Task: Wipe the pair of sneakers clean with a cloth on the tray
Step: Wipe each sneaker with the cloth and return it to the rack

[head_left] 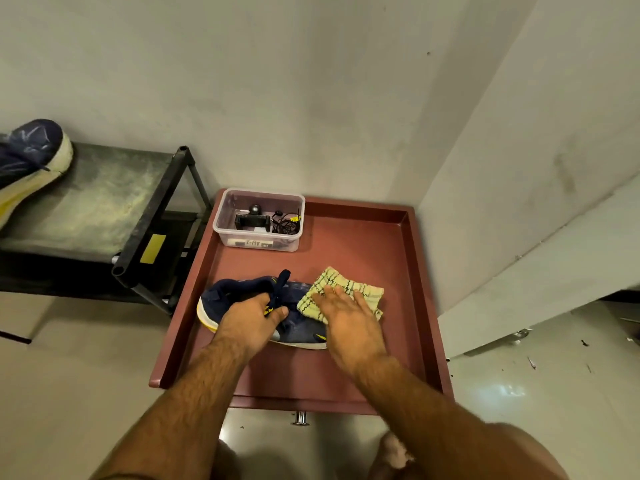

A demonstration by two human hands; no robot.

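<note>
Left hand (254,318) grips mesh sneaker (298,327); right hand (349,320) flattens woven cloth (360,292).

Dim, warm indoor light with a greenish cast on the wall (311,81). A pale glare patch shines on the glossy floor right of the tray (424,271); soft shadows lie inside the tray's rims. Wide-angle bending curves the wall edges and stretches the forearms below the tray. The right hand (349,320) is slightly motion-blurred; corners look soft
</note>
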